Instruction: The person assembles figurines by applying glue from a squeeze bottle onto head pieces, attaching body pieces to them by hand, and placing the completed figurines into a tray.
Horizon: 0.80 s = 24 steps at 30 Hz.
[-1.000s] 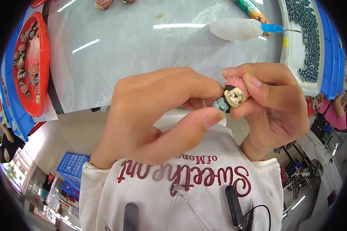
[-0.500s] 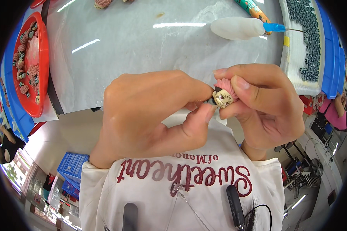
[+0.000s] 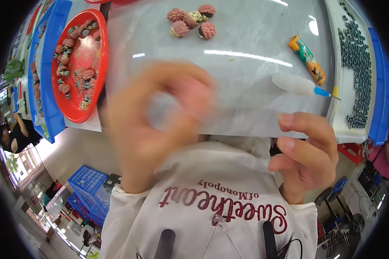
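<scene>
Smeared by motion, my left hand (image 3: 132, 125) hangs over the near part of the grey tabletop, thumb and fingers curled toward each other. A pinkish blur shows at its fingertips; whether that is a small pink-haired figurine or only skin cannot be made out. My right hand (image 3: 311, 151) is at the table's near edge with fingers half bent and apart, holding nothing. A white squeeze bottle (image 3: 294, 84) with a blue needle tip lies just beyond it. Farther off, several small figurine pieces (image 3: 179, 28) with pink hair lie in a loose cluster.
On the left, a red oval tray (image 3: 103, 52) holds more pink-haired figurine pieces, beside a blue bin (image 3: 52, 90). A green and orange tube-shaped packet (image 3: 307, 59) lies at right. Small dark parts (image 3: 358, 64) fill a white tray there. Blue crates (image 3: 86, 181) stand on the floor.
Both hands held a small pink-haired figurine head together; now they are apart. My left hand is moving fast, and my right hand has let go. The view has shifted, showing more tabletop.
</scene>
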{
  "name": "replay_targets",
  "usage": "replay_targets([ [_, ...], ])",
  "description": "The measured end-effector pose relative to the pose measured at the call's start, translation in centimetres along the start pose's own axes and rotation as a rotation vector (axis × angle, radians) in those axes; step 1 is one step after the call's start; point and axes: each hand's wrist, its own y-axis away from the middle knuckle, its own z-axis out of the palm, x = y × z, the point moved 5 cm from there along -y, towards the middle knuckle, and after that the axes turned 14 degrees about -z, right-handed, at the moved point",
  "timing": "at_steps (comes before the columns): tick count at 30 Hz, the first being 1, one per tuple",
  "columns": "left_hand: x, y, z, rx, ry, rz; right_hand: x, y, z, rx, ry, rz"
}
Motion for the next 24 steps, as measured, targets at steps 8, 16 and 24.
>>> replay_targets([
  [8, 0.4, -3.1, -5.7, 0.503, -0.575, 0.242, 1.2, 0.8, -1.0, 0.132, -0.021, 0.123],
  [16, -1.7, -4.2, -1.1, 0.156, -0.472, -0.163, 1.4, 1.0, -2.4, 0.159, 0.12, 0.121],
  [24, -1.2, -1.1, 2.3, -0.307, 0.494, -0.132, 3.3, -0.6, -0.4, 0.091, 0.135, 0.267],
])
